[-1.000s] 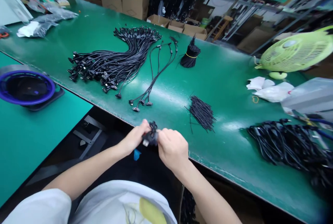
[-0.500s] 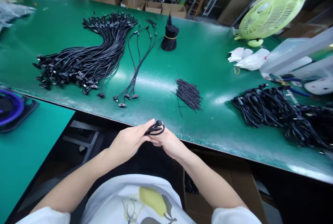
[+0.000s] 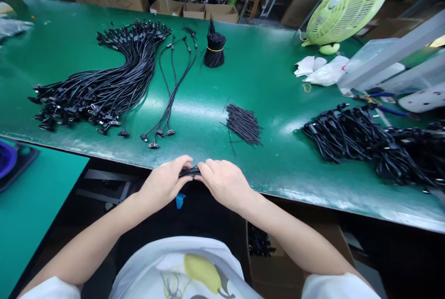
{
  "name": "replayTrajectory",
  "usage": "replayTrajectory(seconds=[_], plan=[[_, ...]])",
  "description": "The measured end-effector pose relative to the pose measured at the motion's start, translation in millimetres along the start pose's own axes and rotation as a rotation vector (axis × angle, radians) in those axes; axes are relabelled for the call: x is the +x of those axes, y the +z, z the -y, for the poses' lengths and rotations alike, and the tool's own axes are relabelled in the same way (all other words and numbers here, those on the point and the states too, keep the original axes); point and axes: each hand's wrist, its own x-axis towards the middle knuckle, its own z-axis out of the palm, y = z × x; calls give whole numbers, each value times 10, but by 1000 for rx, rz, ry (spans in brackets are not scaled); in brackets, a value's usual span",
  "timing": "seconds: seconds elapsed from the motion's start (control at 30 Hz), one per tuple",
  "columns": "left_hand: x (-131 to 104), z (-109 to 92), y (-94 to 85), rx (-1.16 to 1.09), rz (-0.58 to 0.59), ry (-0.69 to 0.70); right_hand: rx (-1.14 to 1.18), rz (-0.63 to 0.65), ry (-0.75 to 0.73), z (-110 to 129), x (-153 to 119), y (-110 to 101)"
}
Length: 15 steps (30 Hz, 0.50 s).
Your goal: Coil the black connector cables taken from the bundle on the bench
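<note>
Between my hands, at the front edge of the green table, is a folded black cable [image 3: 189,172]. My left hand [image 3: 167,179] is closed around its left part. My right hand [image 3: 224,181] grips the other side with bent fingers; most of the cable is hidden by both hands. Beyond them lies a loose pile of thin black ties [image 3: 243,124]. To the left are a few separate black cables [image 3: 173,97] with plugs at both ends, and farther left a large bundle of the same kind [image 3: 134,69].
An upright bunch of black ties [image 3: 214,51] with a yellow band stands at the back. Coiled cables [image 3: 347,134] lie at the right, near white paper scraps [image 3: 325,71] and a green fan [image 3: 347,9]. An open carton [image 3: 295,262] sits below the table edge [image 3: 313,199].
My right hand has turned over, its back now facing up, and closed on the cable's right side. The cable's loop, visible before, is now mostly covered. The view has shifted slightly right.
</note>
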Motion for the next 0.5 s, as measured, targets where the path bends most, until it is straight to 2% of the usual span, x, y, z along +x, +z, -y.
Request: replayTrajectory(seconds=[0.13,0.23,0.37,0.5], plan=[[74,32,-181,-185,93,-207,62,-66,85,-112,-160,45],[124,37,-185,-297,121,-279,104,-54,138,-163,-220,33],[202,13,-61,-313,61,-247,157,20,161,-188,-226,11],[316,-25,48,-355,76,-182,110,21,229,-199,-276,41]])
